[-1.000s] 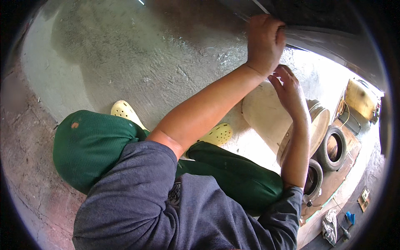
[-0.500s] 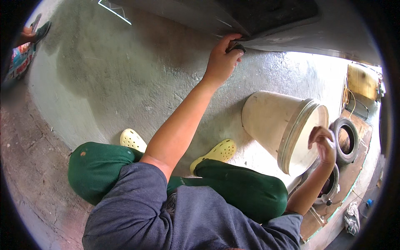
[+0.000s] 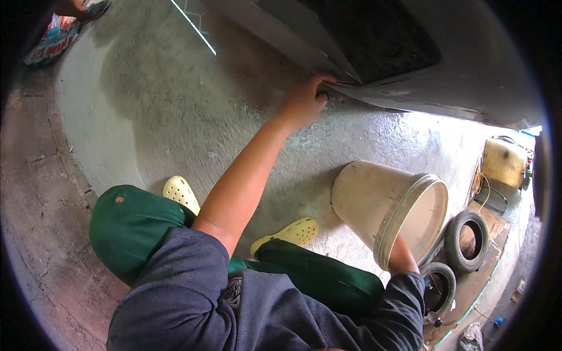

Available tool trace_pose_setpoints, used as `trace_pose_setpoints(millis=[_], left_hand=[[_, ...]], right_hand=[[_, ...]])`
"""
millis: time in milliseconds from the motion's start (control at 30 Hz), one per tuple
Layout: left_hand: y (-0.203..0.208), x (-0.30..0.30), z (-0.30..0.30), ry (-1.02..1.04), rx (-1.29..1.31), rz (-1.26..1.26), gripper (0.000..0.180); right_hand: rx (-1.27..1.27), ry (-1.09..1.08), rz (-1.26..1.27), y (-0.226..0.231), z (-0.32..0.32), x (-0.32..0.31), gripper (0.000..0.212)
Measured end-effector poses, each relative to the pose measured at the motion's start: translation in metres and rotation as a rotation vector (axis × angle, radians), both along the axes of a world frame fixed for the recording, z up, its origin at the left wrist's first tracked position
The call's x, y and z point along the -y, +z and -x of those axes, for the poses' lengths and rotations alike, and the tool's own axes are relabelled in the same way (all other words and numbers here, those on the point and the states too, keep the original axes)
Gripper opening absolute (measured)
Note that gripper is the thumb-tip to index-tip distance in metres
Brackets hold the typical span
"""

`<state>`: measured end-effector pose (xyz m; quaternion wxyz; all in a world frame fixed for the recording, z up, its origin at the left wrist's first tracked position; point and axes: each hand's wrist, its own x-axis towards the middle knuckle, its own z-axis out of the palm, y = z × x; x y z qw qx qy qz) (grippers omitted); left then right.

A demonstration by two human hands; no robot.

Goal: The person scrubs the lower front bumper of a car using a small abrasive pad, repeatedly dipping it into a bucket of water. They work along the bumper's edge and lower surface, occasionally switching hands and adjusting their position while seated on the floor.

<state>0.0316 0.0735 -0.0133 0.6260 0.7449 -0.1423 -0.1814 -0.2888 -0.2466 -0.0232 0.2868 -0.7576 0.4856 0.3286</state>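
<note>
Since the earlier frame the right hand has gone down behind the tipped cream plastic bucket (image 3: 380,205) and is hidden there, so I cannot tell whether it is open or closed; the left hand (image 3: 304,102) has stayed up, fingers curled on the lower edge of the grey vehicle body panel (image 3: 410,93). Bucket lies on its side on the wet concrete floor (image 3: 175,117), mouth toward two small tyres (image 3: 468,240), beside the person's yellow clogs (image 3: 290,233). Judged light, stiff, likely slippery when wet; the reinforced rim looks the best hold.

bucket (image 3: 374,205) left of tyres (image 3: 466,241)
</note>
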Motion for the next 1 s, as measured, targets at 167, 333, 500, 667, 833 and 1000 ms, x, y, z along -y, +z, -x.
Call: trace_pose_setpoints(millis=[167, 333, 500, 667, 833, 1000], left_hand=[[-0.027, -0.005, -0.012, 0.307, -0.06, 0.083, 0.036], [-0.008, 0.053, 0.016, 0.736, -0.475, 0.624, 0.037], [0.006, 0.1, 0.013, 0.89, -0.438, 0.542, 0.049], [0.011, 0.1, -0.009, 1.037, -0.457, 0.632, 0.054], [-0.016, 0.056, -0.063, 1.065, -0.461, 0.56, 0.055], [0.002, -0.017, -0.128, 1.168, -0.412, 0.337, 0.052]], right_hand=[[0.048, -0.329, -0.206, 0.156, -0.048, 0.009, 0.028], [0.238, 0.325, -0.326, 0.314, -0.154, -0.026, 0.033], [0.531, 0.78, 0.122, 0.254, -0.274, -0.131, 0.032], [0.588, 0.945, 0.198, 0.204, -0.288, -0.211, 0.045], [0.473, 0.906, 0.21, 0.169, -0.237, -0.18, 0.043], [0.339, 1.059, 0.332, 0.138, -0.182, -0.14, 0.04]])
